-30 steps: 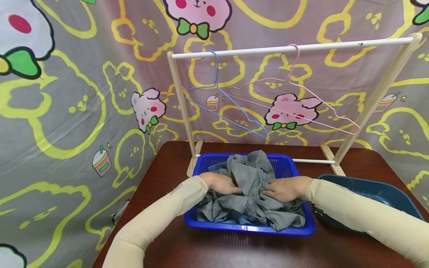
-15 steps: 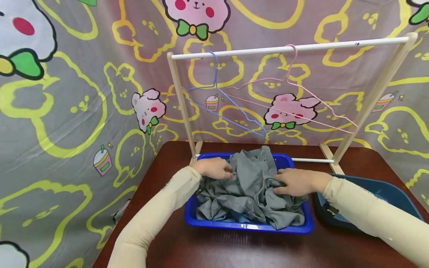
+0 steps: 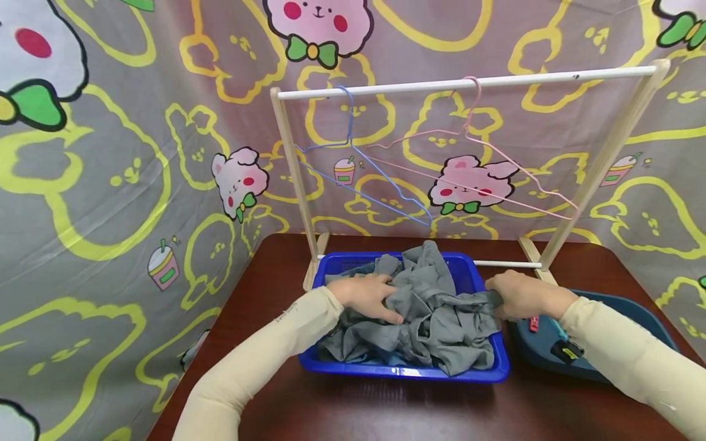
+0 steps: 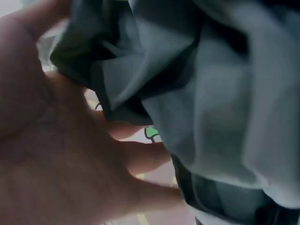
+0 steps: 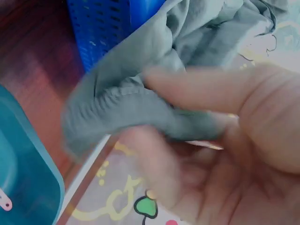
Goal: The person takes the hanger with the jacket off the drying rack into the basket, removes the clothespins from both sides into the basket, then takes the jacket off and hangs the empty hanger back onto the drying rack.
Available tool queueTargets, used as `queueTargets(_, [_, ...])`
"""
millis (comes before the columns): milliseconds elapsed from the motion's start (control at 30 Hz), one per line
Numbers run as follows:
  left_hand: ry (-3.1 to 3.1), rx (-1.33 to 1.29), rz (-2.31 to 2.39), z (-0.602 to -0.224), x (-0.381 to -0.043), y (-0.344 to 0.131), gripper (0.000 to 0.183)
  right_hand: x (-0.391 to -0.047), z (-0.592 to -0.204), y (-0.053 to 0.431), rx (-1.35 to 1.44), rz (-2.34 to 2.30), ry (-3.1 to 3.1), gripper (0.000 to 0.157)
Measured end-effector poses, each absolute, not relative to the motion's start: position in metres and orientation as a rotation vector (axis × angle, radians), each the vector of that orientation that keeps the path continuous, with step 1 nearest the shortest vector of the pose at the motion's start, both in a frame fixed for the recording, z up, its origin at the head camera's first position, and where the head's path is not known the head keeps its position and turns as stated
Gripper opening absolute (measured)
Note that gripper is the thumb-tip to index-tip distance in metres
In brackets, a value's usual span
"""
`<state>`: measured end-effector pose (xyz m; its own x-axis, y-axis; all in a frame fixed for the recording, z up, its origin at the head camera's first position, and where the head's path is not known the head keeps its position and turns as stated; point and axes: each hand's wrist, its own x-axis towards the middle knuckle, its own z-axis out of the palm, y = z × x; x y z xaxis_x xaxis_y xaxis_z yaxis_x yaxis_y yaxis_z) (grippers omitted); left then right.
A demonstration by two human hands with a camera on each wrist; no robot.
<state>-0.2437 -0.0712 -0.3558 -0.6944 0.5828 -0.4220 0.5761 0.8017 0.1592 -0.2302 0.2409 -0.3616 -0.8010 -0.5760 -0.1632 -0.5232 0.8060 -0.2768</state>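
A heap of crumpled grey garment (image 3: 441, 334) fills the blue basket (image 3: 353, 369). My right hand (image 3: 521, 294) grips one end of it and holds that end out over the basket's right rim. In the right wrist view, a gathered edge (image 5: 140, 105) of the cloth runs between thumb and fingers. My left hand (image 3: 366, 297) rests on the left of the heap with spread fingers. Seen from the left wrist, the grey cloth (image 4: 215, 103) hides its fingertips. A bit of blue cloth (image 3: 388, 358) shows beneath the grey.
A dark teal tub (image 3: 634, 306) stands right of the basket, with a small red item (image 3: 534, 324) inside. Behind, a rack with a white bar (image 3: 408, 87) carries a blue hanger (image 3: 351, 116) and a pink hanger (image 3: 466, 130). Patterned curtains enclose the brown table (image 3: 265, 404).
My right hand has moved right and taken hold of the garment's end, pulling it over the rim. My left hand lifted off leftward, then came back down onto the heap.
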Motion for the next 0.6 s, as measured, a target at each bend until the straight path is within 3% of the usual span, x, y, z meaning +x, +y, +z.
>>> queueTargets(67, [2.528,0.846,-0.107,-0.358,-0.239,-0.073,0.071,-0.234,-0.362,0.238,-0.969,-0.335,2.82,0.015])
queueTargets(233, [2.528,0.76,-0.14,-0.359,-0.231,-0.085,0.069,-0.25,-0.366,0.222,-1.234,-0.454,2.888,0.01])
queueTargets(400, [2.486,0.744,-0.032,-0.361,-0.228,-0.094,0.072,-0.266,-0.368,0.199,-1.254,-0.725,2.706,0.011])
queueTargets(600, [2.456,0.773,-0.074,-0.37,-0.224,-0.094,0.071,-0.255,-0.367,0.168,-1.316,-0.581,2.561,0.019])
